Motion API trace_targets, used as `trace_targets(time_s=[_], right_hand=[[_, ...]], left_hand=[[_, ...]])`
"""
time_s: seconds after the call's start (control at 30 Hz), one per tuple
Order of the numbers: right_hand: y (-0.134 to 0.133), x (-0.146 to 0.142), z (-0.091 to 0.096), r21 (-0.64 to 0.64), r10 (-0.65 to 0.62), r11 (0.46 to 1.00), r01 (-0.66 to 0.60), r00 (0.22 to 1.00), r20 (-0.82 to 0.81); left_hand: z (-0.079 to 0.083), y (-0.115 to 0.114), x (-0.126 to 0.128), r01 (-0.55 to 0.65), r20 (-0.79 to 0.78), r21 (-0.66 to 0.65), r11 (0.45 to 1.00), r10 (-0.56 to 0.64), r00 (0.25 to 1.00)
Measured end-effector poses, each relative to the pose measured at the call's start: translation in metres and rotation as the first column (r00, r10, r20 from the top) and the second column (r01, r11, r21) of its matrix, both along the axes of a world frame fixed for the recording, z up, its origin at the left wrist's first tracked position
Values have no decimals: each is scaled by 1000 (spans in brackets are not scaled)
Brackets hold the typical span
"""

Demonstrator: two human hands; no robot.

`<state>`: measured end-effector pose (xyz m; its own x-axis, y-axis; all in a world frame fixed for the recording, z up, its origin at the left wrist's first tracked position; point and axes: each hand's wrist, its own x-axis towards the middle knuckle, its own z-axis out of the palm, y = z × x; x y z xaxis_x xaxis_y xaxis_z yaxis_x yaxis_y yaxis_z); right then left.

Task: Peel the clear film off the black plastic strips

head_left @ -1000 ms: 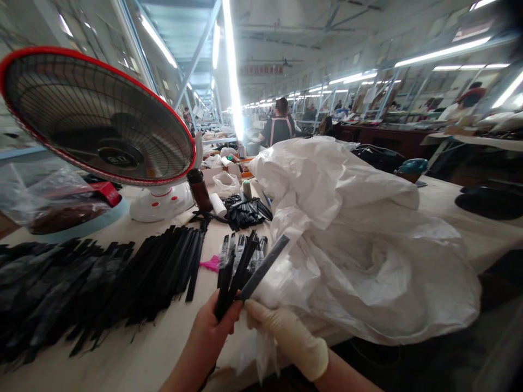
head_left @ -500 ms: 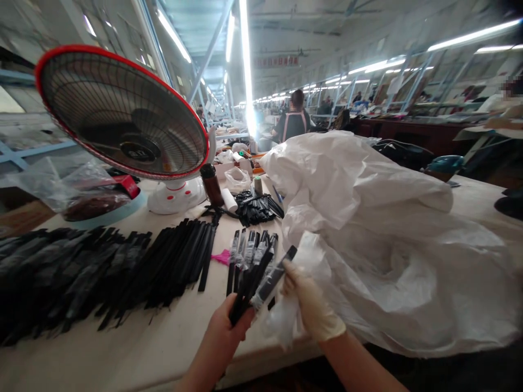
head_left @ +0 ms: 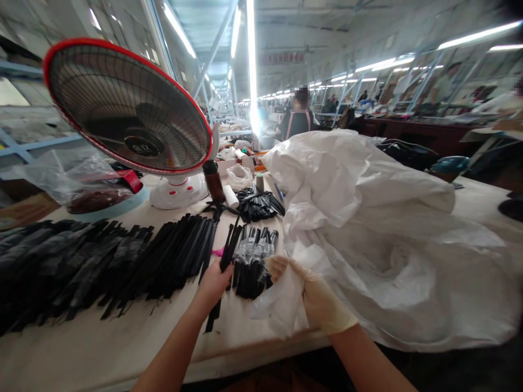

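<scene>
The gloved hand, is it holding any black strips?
No, the gloved right hand grips a fold of the white bag, while the bare left hand holds the black strips.

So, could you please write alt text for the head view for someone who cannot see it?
A bare left hand grips a few black strips over a worktable, while the gloved right hand clutches a large white bag. More strips lie in rows before a red-rimmed fan.
</scene>
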<state>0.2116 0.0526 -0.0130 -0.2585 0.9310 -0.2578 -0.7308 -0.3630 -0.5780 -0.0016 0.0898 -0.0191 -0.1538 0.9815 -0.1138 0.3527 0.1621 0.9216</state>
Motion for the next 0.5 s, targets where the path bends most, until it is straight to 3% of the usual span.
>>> trace_targets(time_s=[0.1, 0.23, 0.33, 0.5], right_hand=[[1, -3, -7, -36, 19, 999, -19, 1000, 4], [4, -12, -8, 11, 37, 999, -37, 999, -15], [3, -13, -2, 51, 58, 997, -54, 996, -68], [0, -7, 2, -48, 39, 998, -45, 993, -112]], left_hand=[[9, -20, 2, 43, -11, 10, 999, -43, 999], [18, -44, 23, 270, 69, -43, 962, -267, 961], [20, -50, 38, 357, 149, -125, 926, -338, 929], [26, -52, 47, 428, 201, -174, 887, -393, 897]])
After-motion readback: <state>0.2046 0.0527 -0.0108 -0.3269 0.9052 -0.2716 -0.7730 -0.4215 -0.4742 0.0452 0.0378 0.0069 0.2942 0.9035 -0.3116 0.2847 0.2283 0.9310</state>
